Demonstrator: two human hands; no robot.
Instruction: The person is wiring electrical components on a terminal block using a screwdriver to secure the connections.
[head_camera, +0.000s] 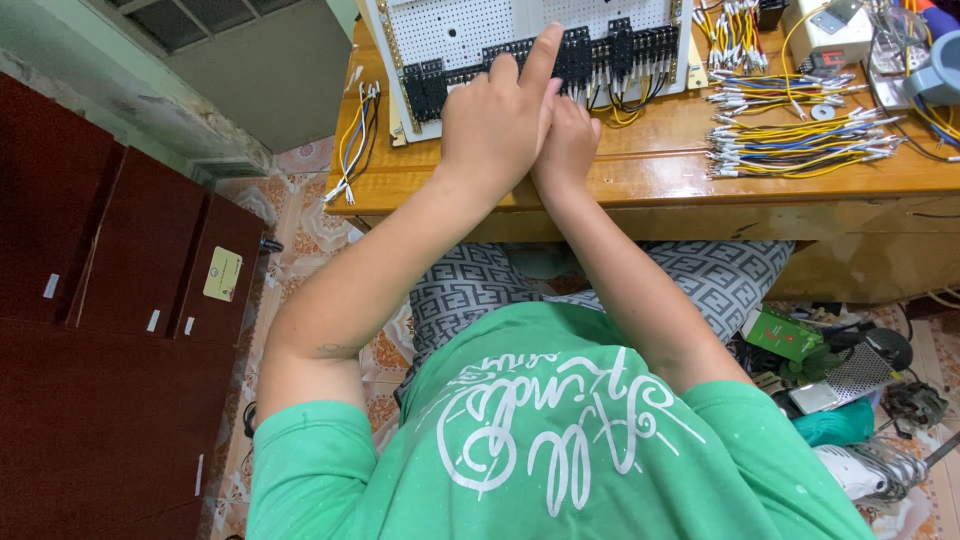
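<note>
1. Row of black plastic terminal blocks (560, 58) is running left-right across the lower edge of the white perforated panel (450, 25); long axis is lying crosswise to both forearms, just ahead of the fingers.
2. Left hand (497, 125) is sitting nearer and on top: index finger (545, 50) is stretching forward and touching the blocks, other fingers are curling in loosely, gripping nothing that shows.
3. Right hand (567, 145) is tucking in under and beside the left one, touching it; its fingertips are hiding behind the left hand, so can't tell whether they're pinching a wire or a block.
4. Short yellow and black wire loops (630, 100) are hanging from the blocks just right of the hands.
5. Loose bundle of yellow, blue and white ferrule-tipped wires (800, 140) is lying on the varnished wooden table (660, 180), well apart to the right.
6. Smaller wire bunch (355, 140) is dangling off the table's left edge, clear of both hands.
7. Nothing is standing between fingers and blocks.
</note>
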